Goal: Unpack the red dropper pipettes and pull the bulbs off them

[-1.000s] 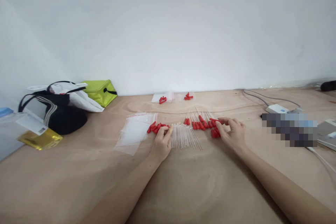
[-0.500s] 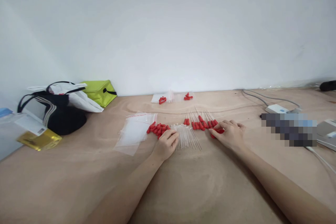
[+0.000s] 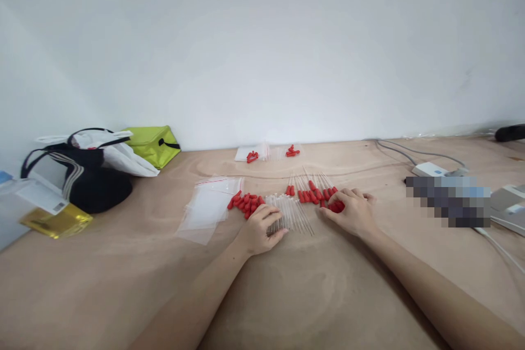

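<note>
My left hand [image 3: 260, 231] lies over the left end of a row of thin clear glass tubes [image 3: 293, 214], thumb apart from the fingers. A pile of red rubber bulbs [image 3: 246, 203] lies just beyond it. My right hand [image 3: 355, 212] arches over a small heap of red bulbs [image 3: 337, 206], its thumb and fingers spread around them; some of its fingertips are hidden. Between and beyond the hands lies a row of glass tubes fitted with red bulbs [image 3: 311, 194], bulb ends towards me.
Clear zip bags [image 3: 211, 208] lie left of the bulbs. Two filled bags [image 3: 252, 156] rest by the wall. Further left are a black bag [image 3: 98, 188], a lime-green bag [image 3: 151, 145] and a yellow packet [image 3: 57, 219]. A white adapter [image 3: 430, 169] with cables and a blurred object stand right.
My right hand has let go of a bulb-fitted tube at the row's right end and come down around the loose bulbs. My left hand has shifted right onto the tubes, its thumb opening.
</note>
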`<state>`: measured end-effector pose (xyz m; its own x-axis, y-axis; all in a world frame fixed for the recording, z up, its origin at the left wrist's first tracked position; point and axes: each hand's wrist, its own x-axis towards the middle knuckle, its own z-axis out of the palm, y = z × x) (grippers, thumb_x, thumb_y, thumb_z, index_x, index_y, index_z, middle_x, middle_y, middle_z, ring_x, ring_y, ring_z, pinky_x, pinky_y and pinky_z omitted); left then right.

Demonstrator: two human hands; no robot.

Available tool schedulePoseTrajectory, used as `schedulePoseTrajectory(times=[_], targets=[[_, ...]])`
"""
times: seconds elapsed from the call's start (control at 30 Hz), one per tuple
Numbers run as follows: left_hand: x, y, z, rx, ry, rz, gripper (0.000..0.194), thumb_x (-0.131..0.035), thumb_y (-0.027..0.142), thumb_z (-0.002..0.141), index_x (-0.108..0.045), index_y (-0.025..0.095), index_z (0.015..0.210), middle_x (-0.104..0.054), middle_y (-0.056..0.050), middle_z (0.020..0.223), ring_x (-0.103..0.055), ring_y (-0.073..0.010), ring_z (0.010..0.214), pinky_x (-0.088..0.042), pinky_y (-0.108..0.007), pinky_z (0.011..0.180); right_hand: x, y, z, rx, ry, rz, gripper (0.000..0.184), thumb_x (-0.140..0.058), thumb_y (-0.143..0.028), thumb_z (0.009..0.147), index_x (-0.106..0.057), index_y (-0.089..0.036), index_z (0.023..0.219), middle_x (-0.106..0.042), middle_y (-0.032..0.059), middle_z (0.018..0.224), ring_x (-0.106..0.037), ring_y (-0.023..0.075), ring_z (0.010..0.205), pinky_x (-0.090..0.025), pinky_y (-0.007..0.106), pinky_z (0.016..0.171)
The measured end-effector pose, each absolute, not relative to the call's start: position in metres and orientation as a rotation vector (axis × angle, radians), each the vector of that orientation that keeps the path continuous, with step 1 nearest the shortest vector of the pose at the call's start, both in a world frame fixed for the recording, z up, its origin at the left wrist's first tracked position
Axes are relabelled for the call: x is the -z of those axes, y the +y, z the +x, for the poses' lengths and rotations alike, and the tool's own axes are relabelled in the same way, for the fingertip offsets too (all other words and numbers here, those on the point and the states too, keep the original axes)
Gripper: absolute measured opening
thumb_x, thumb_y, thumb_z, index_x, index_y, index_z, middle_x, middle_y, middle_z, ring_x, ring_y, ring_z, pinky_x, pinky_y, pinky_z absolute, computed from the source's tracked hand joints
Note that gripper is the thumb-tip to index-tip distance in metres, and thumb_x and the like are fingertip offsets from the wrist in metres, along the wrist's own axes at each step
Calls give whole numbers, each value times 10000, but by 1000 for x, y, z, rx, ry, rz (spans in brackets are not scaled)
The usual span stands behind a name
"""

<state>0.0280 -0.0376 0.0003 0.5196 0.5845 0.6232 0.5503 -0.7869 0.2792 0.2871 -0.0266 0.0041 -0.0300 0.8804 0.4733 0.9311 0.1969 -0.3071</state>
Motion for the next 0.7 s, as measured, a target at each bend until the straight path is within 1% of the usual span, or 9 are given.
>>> schedulePoseTrajectory(times=[0.13,0.23,0.33,0.4,0.47,0.57,0.6,0.63,0.7], targets=[[-2,-39,27,-1091,1014,2715,325,-648,354,681,-610,157,937,-617,-95,944,-556,-209,888,-473,-370,817,-5,-25,284,98,-1903,-1716,325,-523,-551,658,-603,-238,623,-616,4,721,-490,194,767,-199,403,790],[-2,-38,26,-1040,1041,2739,390,-666,411,659,-611,170,962,-617,-93,994,-550,-224,951,-456,-385,846,-9,-20,279,74,-1886,-1775,311,-480,-514,718,-629,-242,696,-633,16,755,-498,200,787,-203,404,789],[-2,-35,26,-1022,1074,2767,348,-636,423,697,-617,197,961,-628,-72,1005,-552,-216,972,-429,-395,876,-13,-13,274,63,-1880,-1873,353,-415,-489,776,-650,-232,717,-640,47,770,-503,219,809,-209,415,785],[-3,-34,25,-1013,1111,2790,327,-623,442,705,-625,216,941,-645,-50,975,-555,-217,971,-388,-423,913,-16,-8,271,42,-1871,-1955,383,-407,-502,779,-657,-221,704,-639,67,768,-504,234,817,-220,419,778],[-6,-34,24,-992,1152,2803,391,-630,503,668,-627,224,942,-653,-41,962,-548,-235,985,-334,-461,950,-18,-3,268,-5,-1862,-2026,394,-418,-521,765,-655,-218,681,-636,71,754,-507,243,817,-231,420,775],[-10,-37,22,-901,1160,2817,610,-643,617,556,-606,213,1012,-635,-61,1022,-515,-273,1038,-272,-500,982,-20,2,264,-67,-1850,-2089,379,-444,-530,740,-647,-221,655,-636,64,730,-515,252,817,-240,421,780],[-11,-37,21,-865,1161,2821,653,-641,633,539,-597,210,1035,-625,-68,1046,-503,-281,1056,-260,-505,987,-21,2,262,-75,-1848,-2097,367,-451,-521,736,-647,-222,654,-637,63,724,-518,253,818,-242,420,781],[-12,-38,20,-835,1169,2823,663,-636,636,543,-590,210,1050,-617,-72,1065,-494,-283,1071,-253,-507,990,-21,3,261,-78,-1848,-2100,352,-457,-507,735,-648,-223,656,-639,63,718,-521,253,816,-245,418,780],[-11,-38,19,-803,1204,2823,626,-620,623,580,-590,212,1052,-609,-73,1079,-483,-279,1090,-244,-508,994,-22,3,260,-73,-1847,-2097,328,-456,-471,741,-650,-222,653,-643,64,698,-530,250,807,-250,411,773]])
